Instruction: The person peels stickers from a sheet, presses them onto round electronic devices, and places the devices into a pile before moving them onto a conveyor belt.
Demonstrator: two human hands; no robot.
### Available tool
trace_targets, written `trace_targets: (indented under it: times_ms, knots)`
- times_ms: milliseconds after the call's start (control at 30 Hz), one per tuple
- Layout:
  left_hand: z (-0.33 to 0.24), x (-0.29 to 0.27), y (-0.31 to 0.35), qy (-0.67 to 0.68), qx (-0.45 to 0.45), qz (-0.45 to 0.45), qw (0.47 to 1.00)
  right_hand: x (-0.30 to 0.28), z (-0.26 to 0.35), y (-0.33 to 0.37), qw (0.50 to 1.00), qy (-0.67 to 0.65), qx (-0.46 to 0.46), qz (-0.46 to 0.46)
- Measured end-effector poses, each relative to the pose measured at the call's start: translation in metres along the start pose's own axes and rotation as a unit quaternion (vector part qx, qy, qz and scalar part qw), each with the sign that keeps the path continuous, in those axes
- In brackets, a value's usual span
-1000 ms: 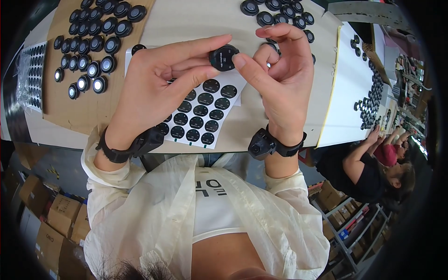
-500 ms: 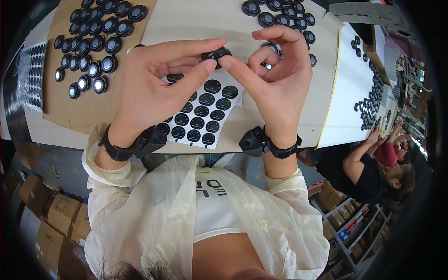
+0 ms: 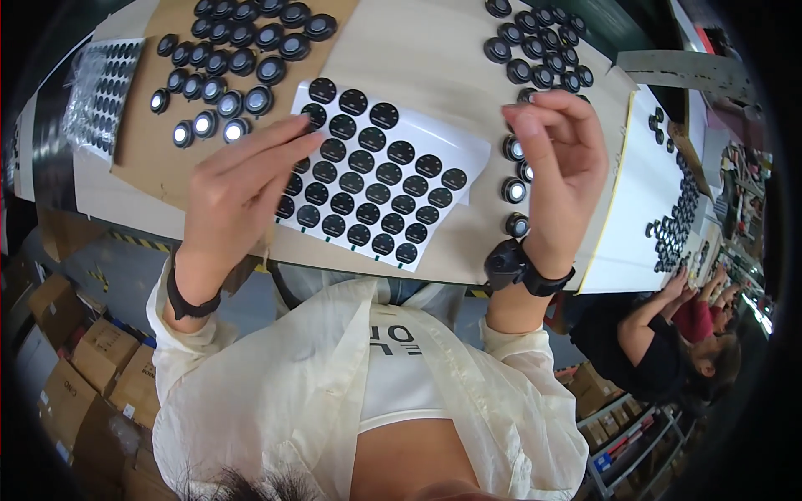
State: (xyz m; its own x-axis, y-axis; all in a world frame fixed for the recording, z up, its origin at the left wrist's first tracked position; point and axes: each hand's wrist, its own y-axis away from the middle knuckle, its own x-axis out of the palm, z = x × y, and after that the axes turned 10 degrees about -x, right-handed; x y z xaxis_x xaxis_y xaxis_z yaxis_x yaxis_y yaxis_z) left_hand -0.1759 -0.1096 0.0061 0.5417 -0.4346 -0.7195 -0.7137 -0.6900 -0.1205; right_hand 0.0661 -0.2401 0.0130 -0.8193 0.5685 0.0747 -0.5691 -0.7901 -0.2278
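Note:
A white sheet of round black stickers [image 3: 388, 173] lies on the table in front of me. My left hand [image 3: 238, 188] is over its left edge, fingers drawn together and tips against one sticker near the far left corner. What they pinch, if anything, is hidden. My right hand [image 3: 561, 154] is raised right of the sheet, fingers curled and thumb near the index finger. A black round part [image 3: 526, 94] shows at these fingertips; I cannot tell if it is held or lies behind them. Below it, several black round parts with pale centres [image 3: 514, 190] stand beside the hand.
Brown cardboard [image 3: 159, 154] at the left bears rows of similar black parts [image 3: 242, 60]. Another sticker sheet in clear plastic [image 3: 109, 100] lies at the far left. More parts [image 3: 539, 43] stand at the back right. Co-workers [image 3: 643, 342] sit along the white table at right.
My hands have parted from the black round part they held together. The left moved onto the sticker sheet and the right moved away to the right. The whole view has shifted, showing more of the sheet.

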Motion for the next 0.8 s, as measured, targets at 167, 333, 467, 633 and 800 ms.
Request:
trace_targets:
  times_ms: [167, 333, 467, 633, 800]
  knots:
    - [0.033, -0.012, 0.022, -0.157, 0.015, -0.013, 0.987, -0.002, 0.001, -0.001, 1.000, 0.006, 0.000, -0.016]
    - [0.049, -0.028, 0.017, -0.207, 0.001, -0.020, 0.978, 0.000, 0.004, 0.003, 0.997, 0.062, -0.006, 0.046]
    - [0.041, -0.037, -0.006, -0.157, 0.003, -0.017, 0.987, 0.002, 0.000, 0.003, 0.947, 0.252, -0.084, 0.181]
    - [0.021, -0.008, -0.039, 0.031, 0.013, 0.059, 0.998, 0.038, -0.011, -0.013, 0.936, 0.241, -0.124, 0.224]
    - [0.033, 0.008, -0.056, 0.089, -0.008, 0.157, 0.984, 0.053, -0.019, -0.022, 0.936, 0.237, -0.125, 0.229]
